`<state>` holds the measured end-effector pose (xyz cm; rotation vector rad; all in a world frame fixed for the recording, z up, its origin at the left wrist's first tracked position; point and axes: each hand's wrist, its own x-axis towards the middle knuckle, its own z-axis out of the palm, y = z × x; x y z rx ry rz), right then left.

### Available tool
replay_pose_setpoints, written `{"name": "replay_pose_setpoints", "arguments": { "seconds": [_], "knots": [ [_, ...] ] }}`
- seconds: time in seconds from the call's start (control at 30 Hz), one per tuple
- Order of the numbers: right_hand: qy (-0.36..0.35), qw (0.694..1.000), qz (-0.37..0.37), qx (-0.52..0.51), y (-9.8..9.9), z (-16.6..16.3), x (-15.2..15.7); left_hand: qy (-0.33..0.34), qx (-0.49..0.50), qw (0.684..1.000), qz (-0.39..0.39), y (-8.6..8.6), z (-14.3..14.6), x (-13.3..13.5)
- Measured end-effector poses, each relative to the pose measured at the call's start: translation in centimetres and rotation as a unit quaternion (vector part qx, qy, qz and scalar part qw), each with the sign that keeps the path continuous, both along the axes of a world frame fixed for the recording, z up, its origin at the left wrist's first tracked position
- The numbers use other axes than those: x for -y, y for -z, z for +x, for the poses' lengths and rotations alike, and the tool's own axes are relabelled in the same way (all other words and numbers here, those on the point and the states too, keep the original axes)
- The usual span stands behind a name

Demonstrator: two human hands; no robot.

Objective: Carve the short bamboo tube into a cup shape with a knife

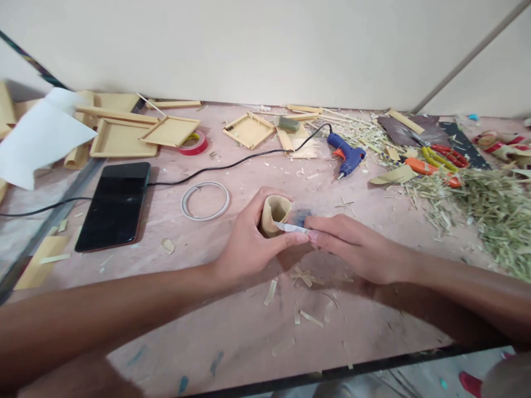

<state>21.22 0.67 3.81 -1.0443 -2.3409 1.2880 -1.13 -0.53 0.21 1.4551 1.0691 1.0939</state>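
My left hand (249,243) is wrapped around a small tan rolled tube of bamboo or card (274,213), held upright on the pinkish table (232,331). My right hand (352,246) lies beside it with fingers pressed together, pinching a thin white strip (290,227) against the tube's side. Something dark blue-grey (302,215) shows just behind my right fingers; I cannot make out what it is. Both thumbs meet at the strip.
A black phone (114,204) with a cable lies left, a roll of thin white tape (205,200) beside it. A blue glue gun (348,156), red tape roll (194,145), wooden trays (120,138), pliers (440,157) and bamboo shavings (489,215) lie beyond. Offcuts litter the near table.
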Motion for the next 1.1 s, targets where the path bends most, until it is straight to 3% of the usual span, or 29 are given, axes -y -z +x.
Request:
{"name": "replay_pose_setpoints", "arguments": {
  "seconds": [0.27,0.53,0.73,0.93,1.1],
  "knots": [
    [0.013,0.999,-0.028,-0.033,0.1,-0.2,0.2,-0.011,-0.006,1.000,-0.005,-0.1,0.2,0.0],
    [0.080,0.996,-0.026,-0.016,0.6,-0.7,1.4,-0.025,0.120,0.988,-0.096,0.5,1.1,0.3],
    [0.141,0.983,-0.019,-0.120,0.8,-0.4,0.8,-0.023,0.048,0.998,-0.035,0.0,0.5,-0.1],
    [0.075,0.995,-0.004,-0.065,0.1,-0.1,0.3,0.006,0.023,1.000,0.006,0.0,-0.2,-0.1],
    [0.022,1.000,0.016,0.008,0.1,-0.3,0.5,0.009,0.006,1.000,-0.021,0.2,-0.1,0.1]
  ]
}}
